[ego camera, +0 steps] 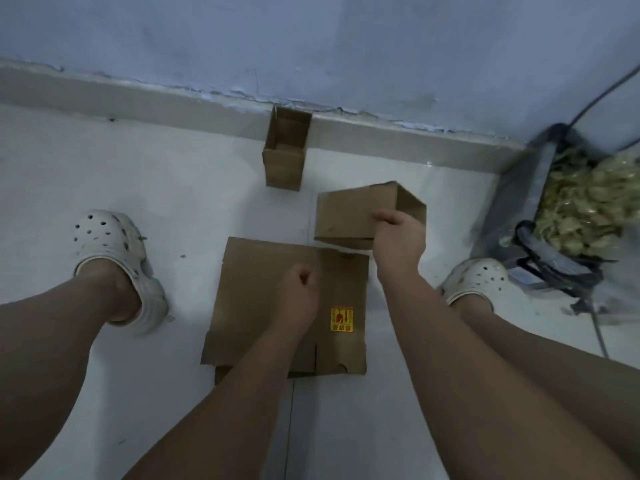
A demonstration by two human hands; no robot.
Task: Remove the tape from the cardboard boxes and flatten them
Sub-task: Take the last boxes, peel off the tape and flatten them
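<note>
Fingers point(383, 216) of the right hand point(398, 237) are curled over the near right edge of the small box point(349, 216) and clamped on it. That box lies straight ahead of the hand, with its long axis running left to right and its open end turned to the right and away. A shadow under it suggests it is held just off the floor point(173, 188), though I cannot be sure. The left hand point(299, 289) is balled, fingers together, with nothing visible in it. It hovers over the flattened box point(263, 299), which lies on the floor between the left clog point(110, 251) and the right clog point(479, 277). This hand is near the small box's left end, so it looks like the free hand to take that end and press the walls flat. No tape shows on the faces in view. An open box point(285, 150) stands upright against the skirting point(138, 95) at the floor's far edge, well apart from both hands. A bag point(519, 202) of scraps sits in the far right corner. Nothing stands between the hands and the small box.
</note>
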